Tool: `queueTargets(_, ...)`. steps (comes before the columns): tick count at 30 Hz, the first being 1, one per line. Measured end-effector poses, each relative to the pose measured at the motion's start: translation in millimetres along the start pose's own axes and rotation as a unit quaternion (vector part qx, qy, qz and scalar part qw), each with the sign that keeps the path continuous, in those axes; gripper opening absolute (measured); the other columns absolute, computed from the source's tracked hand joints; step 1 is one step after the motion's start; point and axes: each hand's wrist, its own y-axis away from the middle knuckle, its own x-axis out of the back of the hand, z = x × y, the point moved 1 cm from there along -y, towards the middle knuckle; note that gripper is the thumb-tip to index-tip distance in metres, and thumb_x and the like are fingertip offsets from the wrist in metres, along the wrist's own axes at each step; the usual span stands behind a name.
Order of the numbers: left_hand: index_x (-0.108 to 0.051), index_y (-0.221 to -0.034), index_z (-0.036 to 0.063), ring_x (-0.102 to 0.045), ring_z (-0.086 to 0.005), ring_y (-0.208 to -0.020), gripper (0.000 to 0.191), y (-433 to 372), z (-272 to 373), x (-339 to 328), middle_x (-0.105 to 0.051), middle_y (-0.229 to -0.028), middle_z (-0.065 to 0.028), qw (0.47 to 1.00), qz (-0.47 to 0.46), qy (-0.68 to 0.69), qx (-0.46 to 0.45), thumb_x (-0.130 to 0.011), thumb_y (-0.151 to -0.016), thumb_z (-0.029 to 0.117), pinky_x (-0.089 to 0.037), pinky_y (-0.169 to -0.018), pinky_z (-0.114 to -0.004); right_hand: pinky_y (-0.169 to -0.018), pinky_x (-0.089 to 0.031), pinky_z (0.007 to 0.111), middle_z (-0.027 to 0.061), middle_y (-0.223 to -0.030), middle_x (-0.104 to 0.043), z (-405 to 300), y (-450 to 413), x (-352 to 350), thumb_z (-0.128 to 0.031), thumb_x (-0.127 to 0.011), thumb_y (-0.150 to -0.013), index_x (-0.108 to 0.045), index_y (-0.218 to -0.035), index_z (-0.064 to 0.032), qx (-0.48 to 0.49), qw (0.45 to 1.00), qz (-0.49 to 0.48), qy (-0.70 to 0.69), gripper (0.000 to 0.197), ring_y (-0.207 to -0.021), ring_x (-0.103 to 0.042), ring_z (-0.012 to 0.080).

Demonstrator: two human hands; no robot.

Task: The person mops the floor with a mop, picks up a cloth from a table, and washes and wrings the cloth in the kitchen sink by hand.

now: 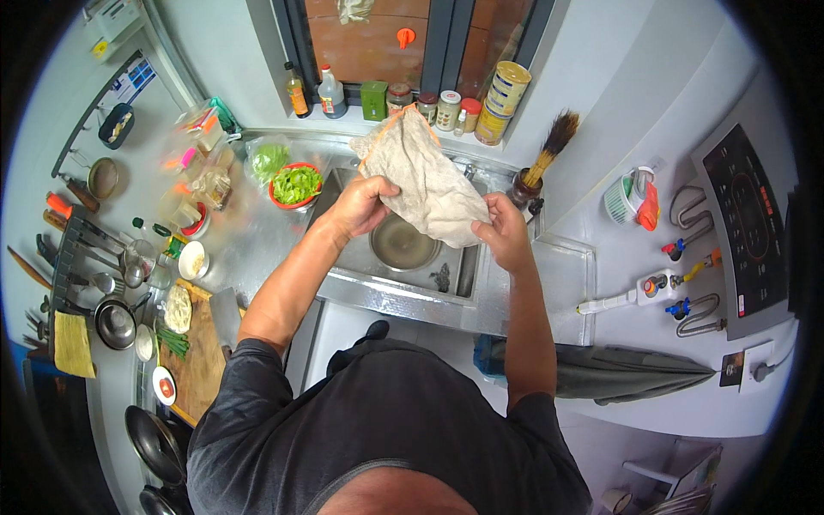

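A beige dishcloth (418, 174) with orange edging is stretched between my two hands above the sink. My left hand (365, 205) pinches its lower left side, the thumb lying on top. At the lower right corner, my right hand (505, 232) grips the cloth between thumb and fingers. Below the cloth, a round metal basin (405, 248) with cloudy water stands in the stainless steel sink (354, 264). The cloth covers the far part of the basin and much of the sink. A dark scrap (440, 278) lies on the sink bottom, right of the basin.
Left of the sink stands a red-rimmed bowl of green leaves (296, 185) beside a bagged green vegetable (269, 161). A cleaver (225, 315) lies on the wooden cutting board (199, 360). Jars and bottles (449, 111) line the windowsill; a brush (550, 148) stands in a pot at right.
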Motion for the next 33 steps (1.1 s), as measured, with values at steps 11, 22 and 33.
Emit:
queueTargets(11, -0.034, -0.137, 0.0008, -0.048, -0.0233, -0.119, 0.069, 28, -8, -27, -0.051, -0.127, -0.0097, 0.991, 0.006, -0.108, -0.082, -0.061, -0.073, 0.002, -0.035, -0.103, -0.037, -0.087, -0.047, 0.029, 0.0117, -0.109, -0.060, -18, -26, -38, -0.008, -0.066, -0.082, -0.047, -0.121, 0.0069, -0.107, 0.983, -0.067, -0.132, 0.046, -0.099, -0.058, 0.0162)
queueTargets(22, -0.056, -0.095, 0.0123, -0.054, -0.0095, -0.078, 0.014, 24, -14, 51, -0.060, -0.089, 0.0006, 0.990, 0.114, -0.027, -0.080, -0.066, -0.085, 0.013, -0.039, -0.066, -0.022, -0.086, -0.048, 0.032, 0.0131, -0.108, -0.061, -113, -79, -6, -0.015, -0.058, -0.091, -0.052, -0.119, 0.0056, 0.011, 0.990, 0.062, -0.126, 0.035, -0.097, -0.061, 0.0206)
queueTargets(33, -0.056, -0.088, 0.0128, -0.054, -0.0035, -0.076, 0.006, 45, -58, 98, -0.065, -0.097, 0.0000, 0.980, 0.168, -0.078, 0.067, -0.058, -0.090, 0.018, -0.043, -0.066, -0.019, -0.076, -0.050, 0.028, 0.0095, -0.093, -0.066, -250, -152, -31, -0.022, -0.063, -0.088, -0.061, -0.108, 0.0040, 0.148, 0.952, 0.095, 0.249, 0.033, -0.084, -0.063, 0.0167)
